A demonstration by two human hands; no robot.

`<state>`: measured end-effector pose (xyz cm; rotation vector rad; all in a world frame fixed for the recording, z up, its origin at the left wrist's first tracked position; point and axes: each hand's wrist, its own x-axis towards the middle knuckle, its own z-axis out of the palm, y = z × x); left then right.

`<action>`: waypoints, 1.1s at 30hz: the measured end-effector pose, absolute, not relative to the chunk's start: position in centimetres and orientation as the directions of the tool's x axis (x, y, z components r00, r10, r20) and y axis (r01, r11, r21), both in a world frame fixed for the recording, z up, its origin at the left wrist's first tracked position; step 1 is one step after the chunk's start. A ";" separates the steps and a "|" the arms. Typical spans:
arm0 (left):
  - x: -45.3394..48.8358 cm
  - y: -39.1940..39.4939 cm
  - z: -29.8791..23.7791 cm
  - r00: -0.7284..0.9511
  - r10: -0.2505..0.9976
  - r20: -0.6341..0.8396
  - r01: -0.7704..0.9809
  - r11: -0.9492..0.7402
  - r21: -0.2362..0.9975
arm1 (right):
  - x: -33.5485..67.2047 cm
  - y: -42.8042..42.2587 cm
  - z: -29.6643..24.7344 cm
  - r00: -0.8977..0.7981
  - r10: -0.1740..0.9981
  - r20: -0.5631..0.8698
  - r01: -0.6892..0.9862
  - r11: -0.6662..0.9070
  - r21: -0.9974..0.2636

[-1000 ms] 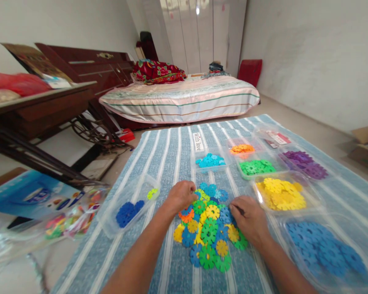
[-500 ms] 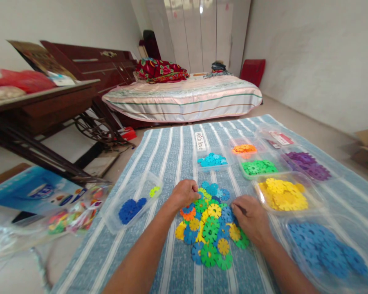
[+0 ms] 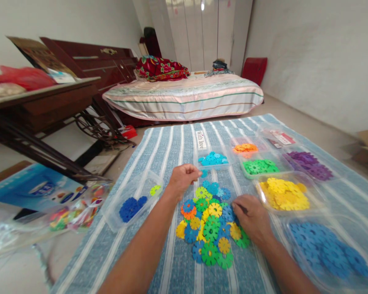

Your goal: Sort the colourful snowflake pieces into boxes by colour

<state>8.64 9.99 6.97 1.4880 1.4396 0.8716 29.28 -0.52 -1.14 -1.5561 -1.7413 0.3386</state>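
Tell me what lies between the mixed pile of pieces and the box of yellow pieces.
In the head view, the right hand lies between the mixed pile and the yellow-piece box, over the striped cloth.

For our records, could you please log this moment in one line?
left hand: pinching light-blue notched disc | right hand: at mixed disc pile's right edge

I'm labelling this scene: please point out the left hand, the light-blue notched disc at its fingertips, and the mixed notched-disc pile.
Left hand (image 3: 182,179): head view, back of the hand.
Light-blue notched disc (image 3: 204,174): head view, its visible face.
Mixed notched-disc pile (image 3: 214,224): head view, a green disc mid-pile.
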 end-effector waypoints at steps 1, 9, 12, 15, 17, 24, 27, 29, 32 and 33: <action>8.9 10.2 7.4 0.015 0.998 -0.058 0.318 0.051 0.947 | 29.3 -0.5 -1.2 0.035 0.932 0.360 0.729 0.223 -0.648; 6.4 9.0 7.9 0.315 0.940 -0.133 0.746 -0.159 0.647 | 29.2 -0.6 -1.1 0.034 0.935 0.352 0.727 0.218 -0.651; 4.8 8.1 7.5 0.410 0.868 -0.279 0.825 -0.222 0.520 | 29.2 -0.6 -1.0 0.036 0.934 0.356 0.730 0.219 -0.648; 4.2 7.8 7.4 0.451 0.824 -0.343 0.833 -0.250 0.493 | 29.2 -0.5 -1.0 0.035 0.931 0.364 0.727 0.226 -0.648; 4.2 7.8 7.5 0.464 0.809 -0.362 0.824 -0.243 0.513 | 29.2 -0.5 -1.0 0.036 0.929 0.369 0.729 0.228 -0.645; 4.0 8.0 6.9 0.429 0.788 -0.441 0.762 -0.054 0.645 | 29.2 -0.5 -1.0 0.032 0.928 0.372 0.743 0.227 -0.630; 3.8 8.0 6.7 0.429 0.776 -0.463 0.717 0.019 0.697 | 29.2 -0.5 -0.9 0.030 0.922 0.385 0.742 0.237 -0.627; 3.7 7.9 6.7 0.430 0.780 -0.455 0.690 0.041 0.723 | 29.2 -0.5 -0.9 0.028 0.923 0.385 0.741 0.240 -0.628; 3.4 7.9 6.6 0.439 0.776 -0.454 0.676 0.048 0.735 | 29.2 -0.4 -0.9 0.022 0.929 0.369 0.739 0.234 -0.632; 3.4 7.9 6.5 0.443 0.771 -0.457 0.679 0.044 0.733 | 29.3 -0.4 -0.9 0.020 0.931 0.364 0.738 0.232 -0.634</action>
